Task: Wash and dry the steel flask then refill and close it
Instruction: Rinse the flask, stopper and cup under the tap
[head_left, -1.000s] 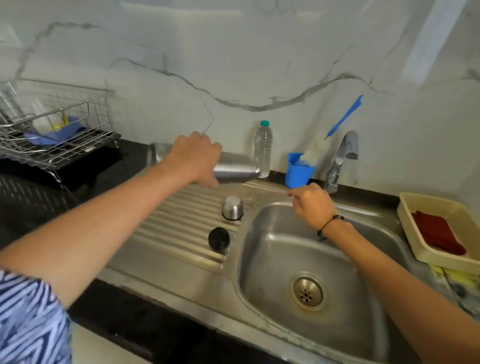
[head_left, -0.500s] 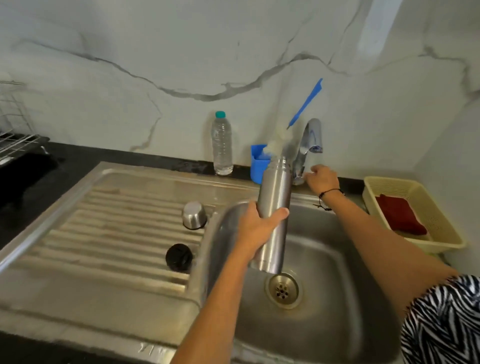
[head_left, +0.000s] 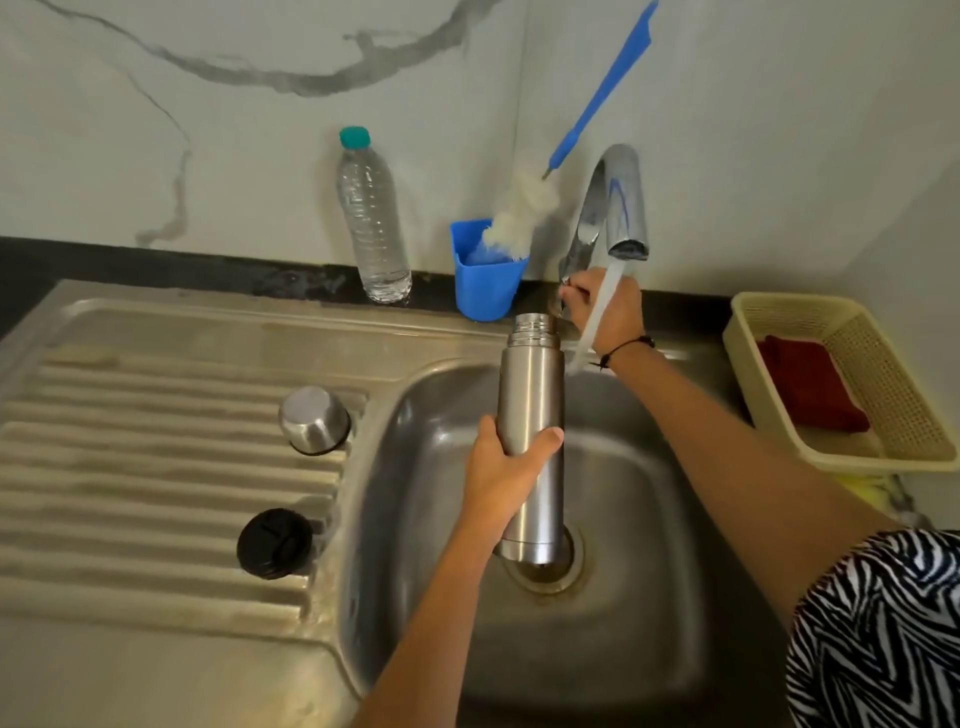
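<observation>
Left hand: the left hand (head_left: 511, 467) is wrapped around the middle of the steel flask (head_left: 531, 436), thumb on one side and fingers curled round the back.
Flask: it stands up straight over the sink (head_left: 415, 519), with its bottom just above the drain (head_left: 545, 574). Its top is open, with no lid on it.
Black stopper: the round black stopper (head_left: 274, 543) lies on the ridged draining board (head_left: 156, 467), to the left of the sink.
Steel cup lid: the shiny steel cup lid (head_left: 314, 420) sits upside down on the draining board, a little farther back than the stopper.
Water: a stream of water (head_left: 597, 312) runs down from the tap (head_left: 618, 208). It falls just to the right of the flask's top, not into it.
Right hand: the right hand (head_left: 605, 309) is at the foot of the tap, fingers curled there. It seems to hold the tap handle, but the water hides part of it, so I cannot tell for sure. A black band is on the wrist.
Basket: a yellow basket (head_left: 883, 364) sits to the right of the sink with a red cloth (head_left: 808, 384) inside.
Blue cup: a blue cup (head_left: 485, 283) stands by the wall, just left of the tap. A bottle brush (head_left: 597, 109) with a blue handle leans in it.
Water bottle: a clear plastic bottle (head_left: 371, 218) with a green cap stands by the wall, left of the blue cup.
</observation>
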